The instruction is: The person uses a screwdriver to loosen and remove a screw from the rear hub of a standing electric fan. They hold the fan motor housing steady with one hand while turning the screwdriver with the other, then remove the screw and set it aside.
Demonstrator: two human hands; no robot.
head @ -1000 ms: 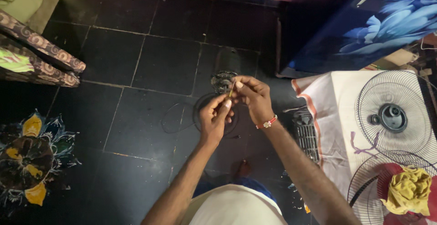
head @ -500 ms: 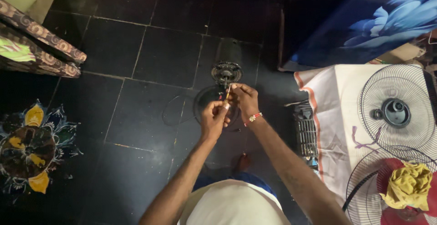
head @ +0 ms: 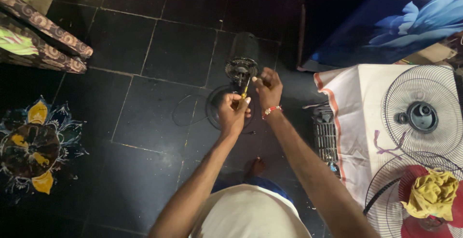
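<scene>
A black fan motor [head: 242, 62] on its stand rises from the dark tiled floor in the middle of the head view. My left hand [head: 233, 113] grips a yellow-handled screwdriver [head: 245, 91] whose tip points up toward the motor's front. My right hand [head: 268, 86] is closed just right of the motor, fingers pinched on something small near the shaft that I cannot make out; a beaded band sits on its wrist. The stand's round base [head: 215, 108] and a thin wire [head: 185, 112] lie below my hands.
A white cloth [head: 352, 132] at right carries two wire fan guards [head: 422, 112], a yellow rag [head: 431, 193] and a red part. A black grille piece [head: 325, 132] lies beside it. A blue flowered cabinet [head: 386, 21] stands behind; patterned fabric [head: 43, 40] sits upper left.
The view has shifted so the motor shows fully above my hands. My left hand has dropped slightly below the right, and the yellow screwdriver is now visible pointing at the motor.
</scene>
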